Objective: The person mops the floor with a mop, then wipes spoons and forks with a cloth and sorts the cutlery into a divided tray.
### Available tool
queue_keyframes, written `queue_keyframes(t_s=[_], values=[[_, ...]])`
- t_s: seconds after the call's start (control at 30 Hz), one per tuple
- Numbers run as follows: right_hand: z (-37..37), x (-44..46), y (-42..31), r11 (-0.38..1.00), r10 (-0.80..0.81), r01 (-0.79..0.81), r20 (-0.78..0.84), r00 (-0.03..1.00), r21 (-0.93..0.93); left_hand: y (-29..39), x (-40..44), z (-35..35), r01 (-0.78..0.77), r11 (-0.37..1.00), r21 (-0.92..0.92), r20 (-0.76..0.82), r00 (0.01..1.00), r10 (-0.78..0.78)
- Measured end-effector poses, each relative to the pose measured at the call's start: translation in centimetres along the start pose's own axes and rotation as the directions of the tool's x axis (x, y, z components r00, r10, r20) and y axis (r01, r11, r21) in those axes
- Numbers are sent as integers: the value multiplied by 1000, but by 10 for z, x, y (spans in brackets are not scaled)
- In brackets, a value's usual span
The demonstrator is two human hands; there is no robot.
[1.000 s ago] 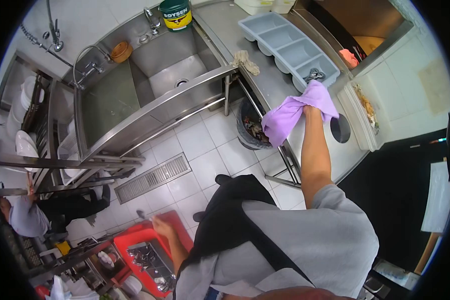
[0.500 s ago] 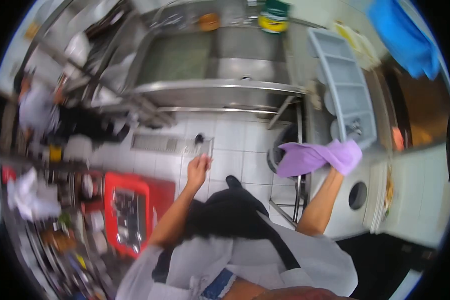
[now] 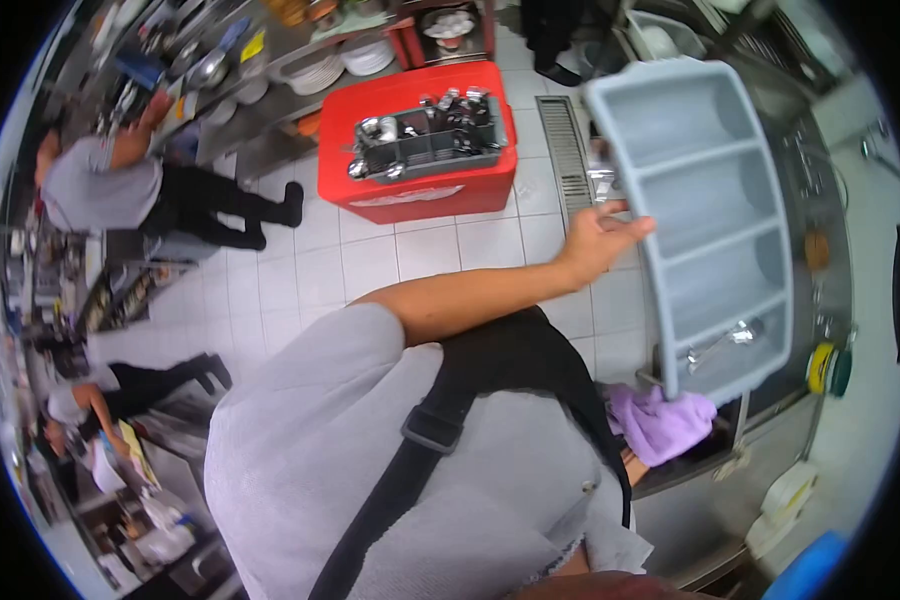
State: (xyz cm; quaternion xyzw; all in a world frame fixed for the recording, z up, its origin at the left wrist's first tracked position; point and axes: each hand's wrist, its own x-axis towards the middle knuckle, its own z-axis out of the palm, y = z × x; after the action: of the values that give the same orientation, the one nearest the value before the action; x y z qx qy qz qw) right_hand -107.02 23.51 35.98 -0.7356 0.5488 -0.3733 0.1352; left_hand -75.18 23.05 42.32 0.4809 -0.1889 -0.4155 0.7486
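A light grey cutlery tray with four compartments (image 3: 710,215) is held up at the right. Its end compartment holds a few pieces of cutlery (image 3: 725,343). My left hand (image 3: 602,243) has its fingers at the tray's long left edge. At the tray's lower end is the purple cloth (image 3: 662,420), which wraps and hides my right hand; only part of the wrist shows. Whether the fingers under the cloth also grip the tray is hidden.
A red box (image 3: 410,195) bears a dark grey cutlery holder (image 3: 430,140) full of cutlery. Two people (image 3: 100,185) work at the left, and another person's legs (image 3: 550,40) show at the top. A floor drain (image 3: 566,150) lies near the tray. The sink counter (image 3: 825,270) is at the right.
The view has turned toward the red box. The grey tray has left the counter and is now lifted, with my left hand at its edge. The purple cloth has moved to the tray's lower end.
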Motion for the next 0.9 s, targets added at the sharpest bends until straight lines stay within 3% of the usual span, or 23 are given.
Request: queue_keyframes(t_s=[0.1,0.17,0.23,0.33,0.4,0.5,0.6,0.7,0.73,0.83,0.87,0.9], values=[[68,24,-56,983,-149,125,187,971,136,67,-21,-97,130,989,69,-288,952,-105],[114,37,-97,954,-255,192,286,924,229,84,-30,-152,30,999,-20,-425,904,-35],[163,44,-143,916,-355,245,362,862,317,84,-25,-210,-32,999,22,-569,821,39],[226,43,-208,853,-483,286,456,747,436,92,-26,-295,57,990,130,-750,659,61],[260,42,-244,812,-555,306,497,667,497,111,-32,-338,199,980,18,-790,604,-108],[303,39,-288,774,-617,321,535,577,546,121,-32,-382,99,940,-326,-755,571,-322],[347,40,-315,775,-610,302,533,586,555,116,-25,-412,-78,930,-360,-843,455,-288],[394,39,-325,860,-466,249,485,740,446,110,-17,-439,-125,938,-324,-902,339,-266],[400,52,-328,710,-623,242,432,652,661,117,-14,-443,-141,935,-324,-913,306,-270],[432,74,-303,590,-762,294,397,512,752,123,-18,-462,-192,938,-289,-943,223,-245],[452,88,-288,422,-819,200,277,503,884,115,-22,-479,-216,943,-254,-955,213,-209],[472,103,-267,357,-851,148,256,459,922,116,-21,-493,-239,947,-214,-965,204,-166]])
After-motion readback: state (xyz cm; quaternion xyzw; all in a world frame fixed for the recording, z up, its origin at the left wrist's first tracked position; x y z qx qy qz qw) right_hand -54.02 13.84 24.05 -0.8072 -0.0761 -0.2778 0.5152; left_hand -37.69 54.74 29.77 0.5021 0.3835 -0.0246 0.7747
